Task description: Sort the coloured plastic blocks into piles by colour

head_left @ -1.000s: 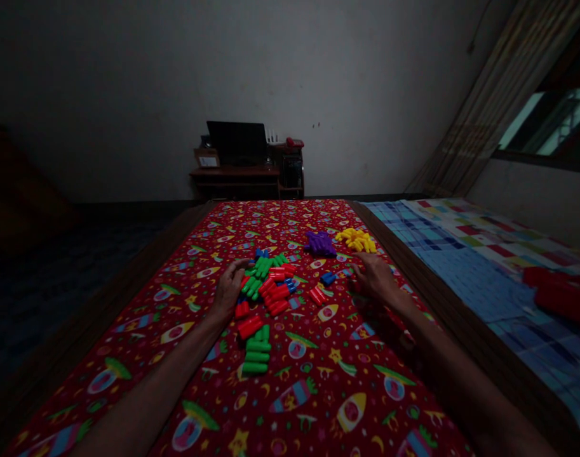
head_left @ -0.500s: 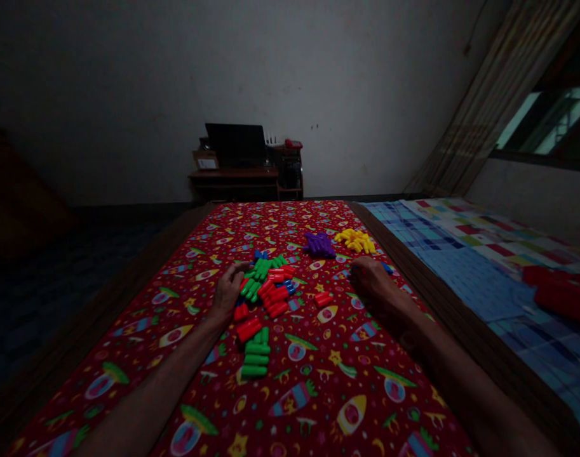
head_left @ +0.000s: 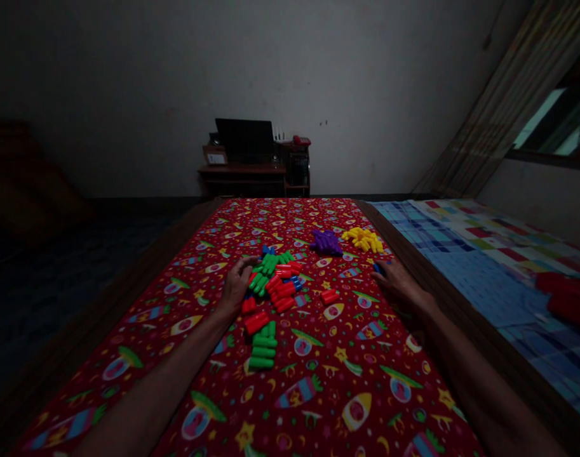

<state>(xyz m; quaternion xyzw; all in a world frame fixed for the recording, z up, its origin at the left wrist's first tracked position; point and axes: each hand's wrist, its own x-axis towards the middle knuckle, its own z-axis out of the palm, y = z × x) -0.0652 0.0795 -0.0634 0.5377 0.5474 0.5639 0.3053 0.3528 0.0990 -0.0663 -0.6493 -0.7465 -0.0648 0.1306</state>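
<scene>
Loose plastic toy blocks made of joined tubes lie on the red cloth. My left hand rests at the left edge of a mixed pile, fingers stretched and apart, touching the green blocks. Red blocks lie in the same pile, with blue blocks partly under them. Toward the right edge of the cloth, my right hand has its fingers closed round a blue block; the hand hides part of it. One red block lies alone between the hands.
Purple blocks and yellow blocks form separate heaps farther back. Several green blocks lie in front of the pile. The rocket-print cloth covers the table. Beyond stands a desk with a monitor; a bed is at right.
My right hand has moved a little to the right, and a blue block now shows at its fingertips. My left hand stays beside the pile. The whole view has shifted slightly.
</scene>
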